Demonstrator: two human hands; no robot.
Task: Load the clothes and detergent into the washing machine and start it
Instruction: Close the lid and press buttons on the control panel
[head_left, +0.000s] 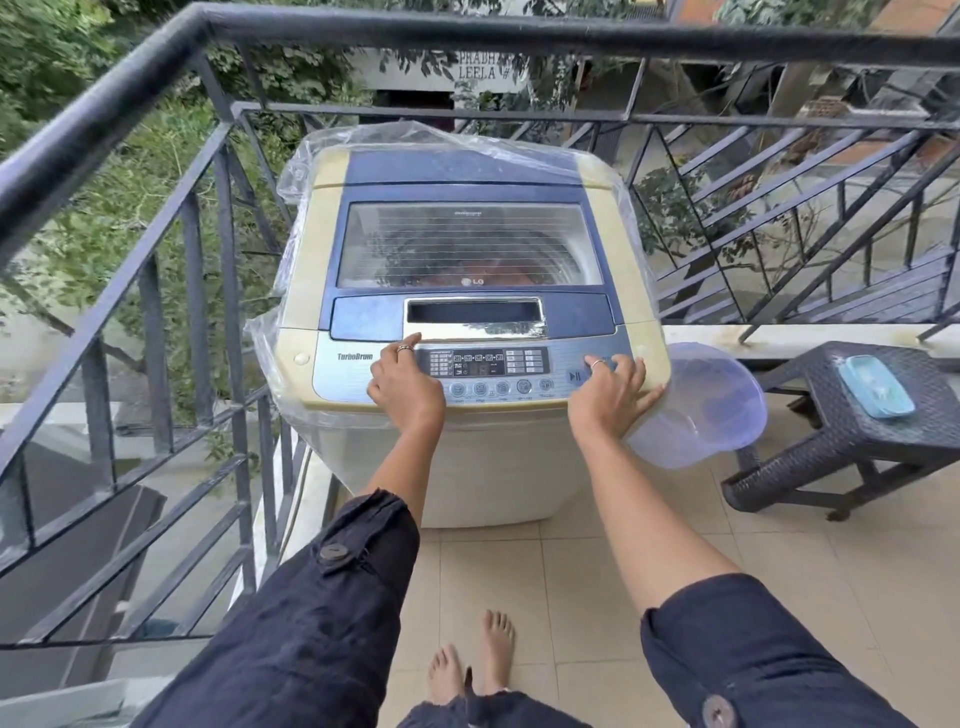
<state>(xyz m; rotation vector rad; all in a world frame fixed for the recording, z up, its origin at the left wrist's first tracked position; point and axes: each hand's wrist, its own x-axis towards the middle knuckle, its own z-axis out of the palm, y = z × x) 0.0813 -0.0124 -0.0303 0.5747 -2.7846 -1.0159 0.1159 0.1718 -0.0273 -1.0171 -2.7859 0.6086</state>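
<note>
Washing machine (311, 260) is top-load and sits in the balcony corner against the railing (156, 67). Its lid (470, 176) is down flat. Clothes (467, 270) are inside the machine, showing as a dark and reddish mass through the lid window, no detail beyond that. A clear plastic cover (296, 171) is bunched around the machine's back and left side, leaving the front uncovered. Both hands are on the machine's control panel (483, 364) at its front edge. Left hand (405, 382) is on the panel's left part beside the display block: one ringed finger points straight toward the lid handle, the rest are bent, so the grip is loose with nothing in it. Right hand (610, 395) lies on the panel's right end: fingers straight and spread, grip wide and holding nothing, the ringed finger just beside the start/pause button (574, 376). A translucent purple basin (711, 400) touches the machine's right front corner, partly under the right wrist. A dark woven stool (841, 415) stands further right of the machine with a blue tray (875, 387) on top.
</note>
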